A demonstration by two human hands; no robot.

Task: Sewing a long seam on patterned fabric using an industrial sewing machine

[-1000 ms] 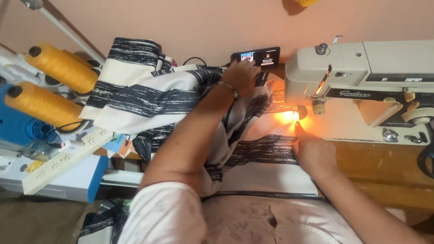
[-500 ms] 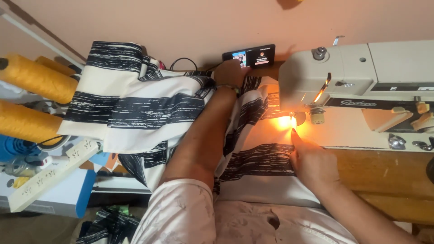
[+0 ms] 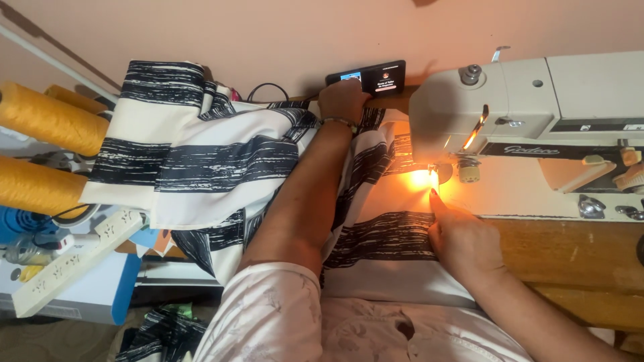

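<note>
Under the lit needle area of the cream-coloured sewing machine (image 3: 537, 114), a white woven fabric with broad black brushed stripes (image 3: 201, 161) lies spread over the machine bed and spills away to the left in loose folds, with one end hanging down toward the person's lap. On the fabric just beside the warm glow of the machine lamp, the right hand (image 3: 463, 238) rests flat, its index finger stretched forward along a black stripe toward the needle; the fingers press the cloth down and clasp nothing. Beyond the fabric, at the back edge of the wooden table (image 3: 570, 248), the left hand (image 3: 343, 100) reaches out at the end of a straight arm, a thin bangle at the wrist, and lies on the cloth right beside a small black phone with a lit screen (image 3: 369, 76) propped against the pink wall; its fingers curl downward, and whether they pinch the fabric or touch the phone cannot be told. Off to the left, well apart from both hands, two large cones of mustard-yellow thread (image 3: 40, 151) lie pointing inward, and below them a long off-white power strip (image 3: 74, 261) rests slantwise on a blue-edged surface. Dark scraps of cloth lie on the floor beneath
</note>
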